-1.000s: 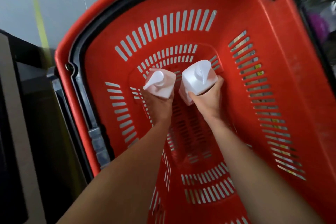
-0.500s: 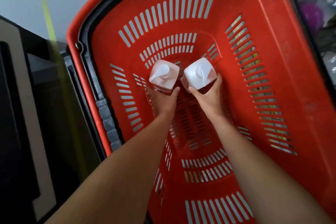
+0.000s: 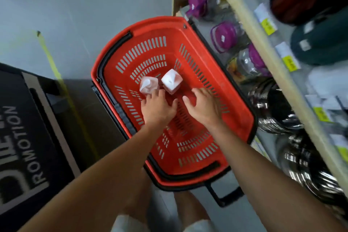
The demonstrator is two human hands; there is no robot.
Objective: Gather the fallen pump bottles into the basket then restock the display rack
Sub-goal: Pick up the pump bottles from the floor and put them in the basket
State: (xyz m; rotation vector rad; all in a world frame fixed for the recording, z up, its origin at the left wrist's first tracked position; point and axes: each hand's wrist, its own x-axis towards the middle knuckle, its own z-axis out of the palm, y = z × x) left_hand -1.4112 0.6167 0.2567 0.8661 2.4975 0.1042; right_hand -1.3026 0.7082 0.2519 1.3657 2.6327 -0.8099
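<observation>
Two white square pump bottles stand upright side by side on the floor of the red basket [image 3: 197, 47]: the left bottle [image 3: 148, 84] and the right bottle [image 3: 172, 81]. My left hand [image 3: 158, 107] hovers just behind the left bottle, fingers spread, fingertips at or near its base. My right hand [image 3: 203, 105] is open over the basket's right side, apart from the right bottle. Neither hand holds anything.
The basket sits on a grey floor beside a shelf rack [image 3: 263, 47] on the right holding purple-lidded containers [image 3: 226, 36] and metal pots [image 3: 278, 115]. A black promotion stand [image 3: 22, 137] is at the left. A yellow floor line [image 3: 54, 69] runs past it.
Both hands have let go of the bottles, which now stand in the basket. My hands and head have pulled back and up, so the whole basket and shelf show.
</observation>
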